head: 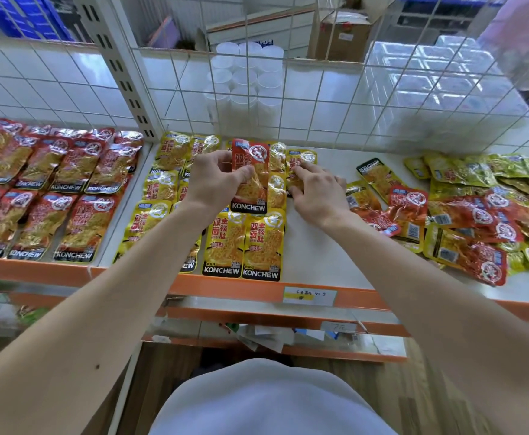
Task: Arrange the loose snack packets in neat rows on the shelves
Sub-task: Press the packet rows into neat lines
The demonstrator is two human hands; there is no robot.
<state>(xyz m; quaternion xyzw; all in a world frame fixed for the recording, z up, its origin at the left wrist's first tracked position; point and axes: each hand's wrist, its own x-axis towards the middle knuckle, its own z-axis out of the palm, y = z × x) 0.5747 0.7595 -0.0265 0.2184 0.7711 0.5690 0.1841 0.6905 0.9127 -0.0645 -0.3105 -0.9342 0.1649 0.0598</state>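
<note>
My left hand (216, 180) pinches a red snack packet (250, 177) upright above the rows of yellow packets (244, 243) on the white shelf (313, 252). My right hand (316, 189) lies with straight fingers on a yellow packet (302, 161) at the back of the right end of the yellow rows. On the shelf bay to the left, red packets (46, 189) lie in neat rows. A loose heap of red and yellow packets (464, 215) covers the right part of the shelf.
A white wire grid (319, 98) backs the shelf, with clear plastic cups (244, 80) and clear boxes (429, 70) behind it. A slotted upright post (122, 70) divides the two bays. The orange shelf edge (225, 287) carries a price label (309, 296). A lower shelf holds small items.
</note>
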